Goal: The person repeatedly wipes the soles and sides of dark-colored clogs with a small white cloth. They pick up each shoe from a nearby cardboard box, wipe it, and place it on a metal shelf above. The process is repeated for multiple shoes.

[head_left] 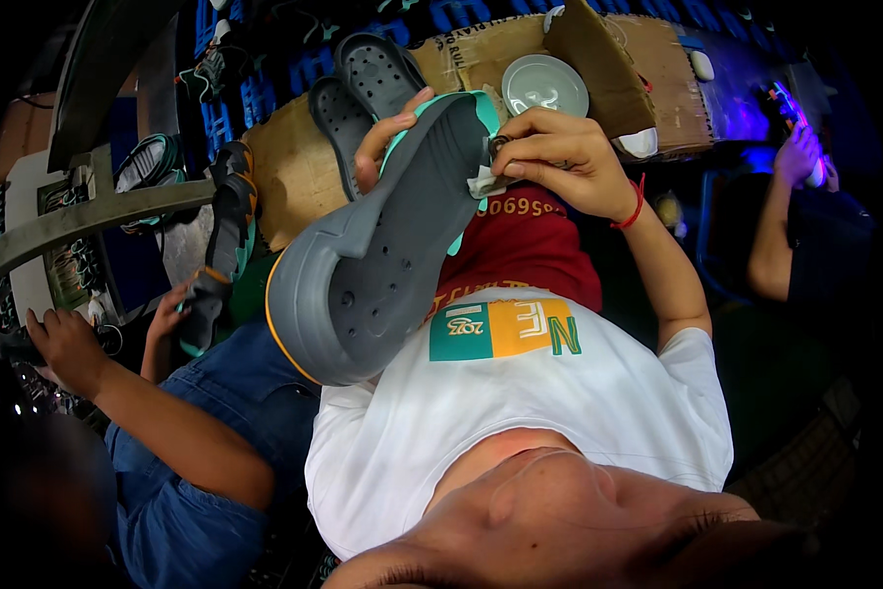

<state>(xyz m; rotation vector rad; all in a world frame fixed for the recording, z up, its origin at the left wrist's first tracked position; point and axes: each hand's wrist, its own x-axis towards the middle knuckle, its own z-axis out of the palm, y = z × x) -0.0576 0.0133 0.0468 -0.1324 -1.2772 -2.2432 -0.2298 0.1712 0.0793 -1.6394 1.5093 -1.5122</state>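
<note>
A grey clog with holes in its footbed and teal and orange edging is held up in front of my chest, its far end by the box. My left hand is closed around its far left edge; the clog hides the palm and forearm. My right hand pinches a crumpled white scrap, cloth or paper, against the clog's far right rim. A small dark thing shows between thumb and fingers there, too little to name.
Two grey clog pieces lie on cardboard beyond my left hand. A clear round bowl stands beside an open cardboard flap. At left a co-worker's hand holds a dark shoe; another person's hand works at far right.
</note>
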